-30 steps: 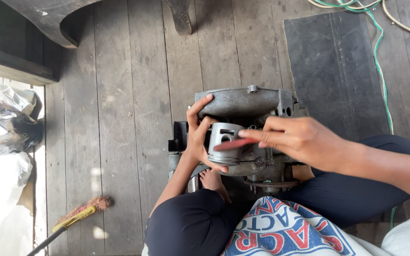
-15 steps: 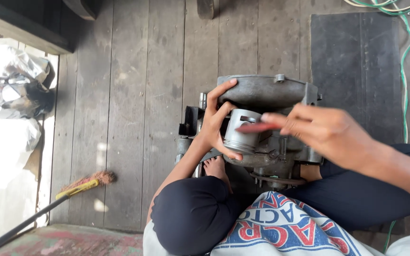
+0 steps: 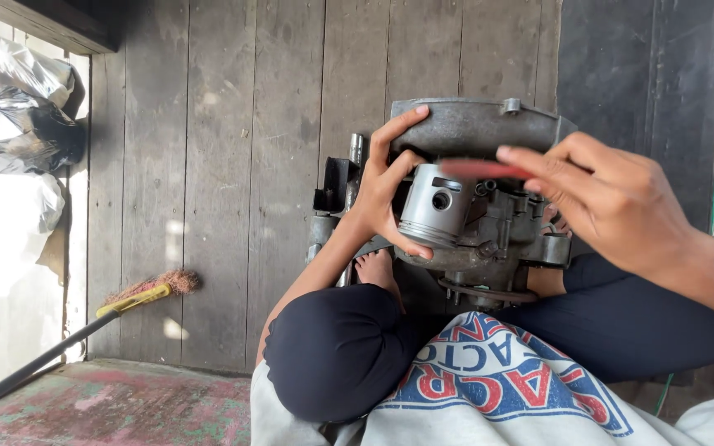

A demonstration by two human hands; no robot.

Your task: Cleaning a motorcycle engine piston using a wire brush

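Since the earlier frame, the right hand (image 3: pixel 613 206) had lifted its pinched red tool (image 3: pixel 483 169) from the piston's side to its top. The left hand (image 3: pixel 386 186) gripped the grey piston (image 3: pixel 437 206) at frame centre, against the engine casing (image 3: pixel 477 128). The piston's long axis ran near vertical, crown lowermost, and its pin hole faced the camera.

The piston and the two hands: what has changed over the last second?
The right hand has drawn back from the piston, its red tool now level with the piston's top. The left hand keeps its grip on the piston, and the engine block stays put.
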